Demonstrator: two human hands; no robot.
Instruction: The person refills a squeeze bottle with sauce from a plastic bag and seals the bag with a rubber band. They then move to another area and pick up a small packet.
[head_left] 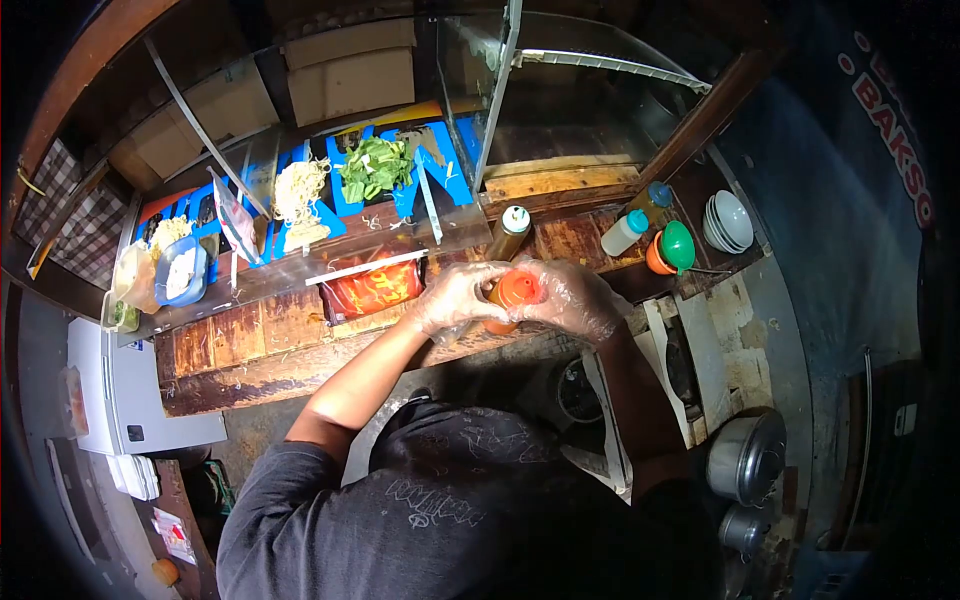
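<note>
Worn wooden planks form the table [250, 340] of a street food cart, with a glass case across the upper middle of the frame. At the frame's centre, both hands wear thin clear plastic gloves, likely to keep the food clean. The left hand [455, 298] has its fingers wrapped around the body of an orange sauce bottle [512, 296], steadying it just above the table's near edge, while the right hand [572, 298] closes its fingers over the bottle's upper side, near the cap. Just left of the bottle lies a red sauce packet [373, 285]. Behind the hands stand 3 more bottles within easy reach: a brown one with a white cap [509, 231], and 2 with blue caps [625, 233] to the right. Inside the glass case, noodles [298, 192] and leafy greens [375, 166] sit shielded. Stacked white bowls [728, 221] wait at the right, metal pots [748, 456] lower right.
</note>
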